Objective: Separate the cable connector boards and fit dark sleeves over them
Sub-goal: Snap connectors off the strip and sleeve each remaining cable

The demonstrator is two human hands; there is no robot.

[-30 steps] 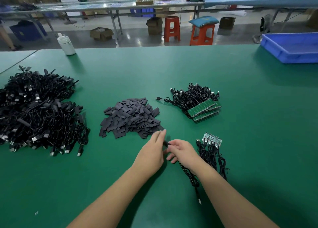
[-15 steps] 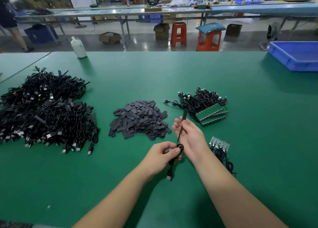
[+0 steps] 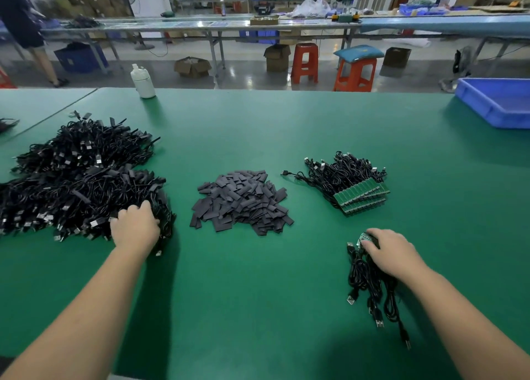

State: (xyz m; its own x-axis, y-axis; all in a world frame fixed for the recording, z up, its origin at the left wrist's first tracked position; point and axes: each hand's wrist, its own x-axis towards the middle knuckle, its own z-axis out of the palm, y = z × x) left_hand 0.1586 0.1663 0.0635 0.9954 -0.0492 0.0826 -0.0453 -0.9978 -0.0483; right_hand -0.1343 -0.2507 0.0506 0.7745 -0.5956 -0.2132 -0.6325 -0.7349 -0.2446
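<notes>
My left hand (image 3: 134, 229) lies at the right edge of the big heap of finished black cables (image 3: 71, 184), fingers curled into it, and a plug sticks out from under my wrist. My right hand (image 3: 388, 250) grips the small green connector board strip (image 3: 363, 238) at the near right, its fingers bent over the board. That strip's black USB cables (image 3: 364, 278) trail toward me. A pile of dark sleeves (image 3: 241, 202) sits in the middle. Behind the right hand lies a stack of green board panels (image 3: 364, 197) with their cables bundled.
The green table (image 3: 286, 127) carries a white bottle (image 3: 142, 81) at the far left and a blue bin (image 3: 499, 104) at the far right. Beyond the far edge stand orange stools, boxes and another bench. A person stands far left.
My hands have parted. The left carried the coiled cable from the centre to the big heap. The right let go of that cable and dropped onto the small board strip.
</notes>
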